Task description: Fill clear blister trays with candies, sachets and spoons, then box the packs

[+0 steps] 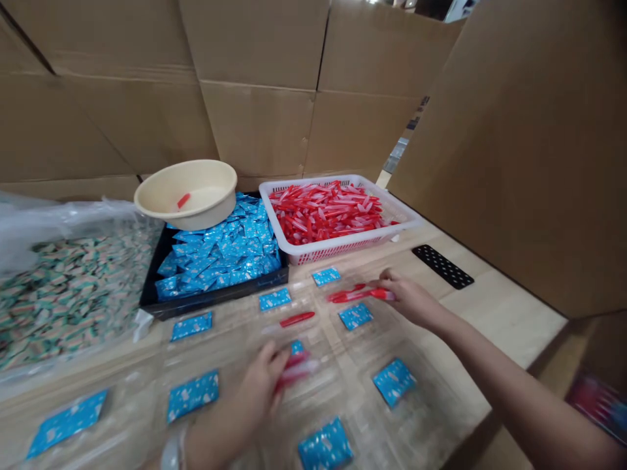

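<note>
My right hand (404,297) is closed on several red pen-like sticks (360,295) with paler ends, held over a clear plastic tray beside a blue packet (356,316). Blurred by motion, my left hand (262,382) pinches more of the red pen-like sticks (298,367), partly covering a blue packet (296,347) behind them. A single red stick (296,319) lies in a tray between the two hands. Other blue packets, such as this one (193,394) near my left wrist, each lie in the clear trays (230,349) spread on the wooden table.
At the back, a white basket (337,250) is heaped with red sticks. Left of it, a black box (220,297) holds blue packets, with a cream bowl (196,212) resting on top. Small striped packets (73,281) fill a plastic bag. Cardboard walls (255,124) enclose the table.
</note>
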`<control>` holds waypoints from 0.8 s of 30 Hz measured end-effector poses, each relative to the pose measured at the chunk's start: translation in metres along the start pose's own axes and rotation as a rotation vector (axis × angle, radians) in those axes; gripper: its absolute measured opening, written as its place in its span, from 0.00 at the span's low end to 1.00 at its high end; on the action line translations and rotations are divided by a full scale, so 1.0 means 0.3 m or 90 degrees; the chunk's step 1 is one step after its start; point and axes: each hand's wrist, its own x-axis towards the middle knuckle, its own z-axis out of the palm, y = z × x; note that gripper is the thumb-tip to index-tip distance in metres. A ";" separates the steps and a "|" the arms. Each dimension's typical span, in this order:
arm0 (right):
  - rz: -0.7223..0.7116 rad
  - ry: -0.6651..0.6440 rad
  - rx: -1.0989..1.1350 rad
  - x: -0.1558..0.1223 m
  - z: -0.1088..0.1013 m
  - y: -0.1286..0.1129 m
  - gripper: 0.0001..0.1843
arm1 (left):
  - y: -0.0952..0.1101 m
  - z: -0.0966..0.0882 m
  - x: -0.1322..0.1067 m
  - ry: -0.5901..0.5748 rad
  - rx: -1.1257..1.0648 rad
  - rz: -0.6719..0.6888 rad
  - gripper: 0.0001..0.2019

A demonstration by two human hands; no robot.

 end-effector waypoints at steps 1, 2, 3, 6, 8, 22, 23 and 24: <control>-0.015 -0.023 -0.007 -0.048 -0.012 -0.012 0.14 | 0.014 0.031 -0.027 -0.024 0.010 -0.001 0.19; -0.025 -0.053 -0.010 -0.095 -0.019 -0.024 0.14 | 0.029 0.064 -0.048 -0.033 0.025 -0.001 0.19; -0.028 -0.081 -0.018 -0.137 -0.021 -0.035 0.14 | 0.043 0.094 -0.062 -0.033 0.047 -0.001 0.19; -0.015 -0.114 -0.102 -0.213 -0.002 -0.054 0.12 | 0.083 0.140 -0.059 -0.023 0.130 -0.023 0.20; -0.012 -0.114 -0.174 -0.222 0.011 -0.054 0.12 | 0.103 0.128 -0.045 -0.015 0.158 -0.030 0.22; -0.102 -0.163 -0.191 -0.591 0.084 -0.206 0.23 | 0.240 0.329 -0.310 -0.086 0.143 0.017 0.26; -0.098 -0.150 -0.189 -0.603 0.102 -0.211 0.23 | 0.253 0.342 -0.306 -0.081 0.156 0.014 0.28; -0.093 -0.135 -0.186 -0.606 0.115 -0.210 0.24 | 0.262 0.350 -0.301 -0.071 0.168 0.017 0.29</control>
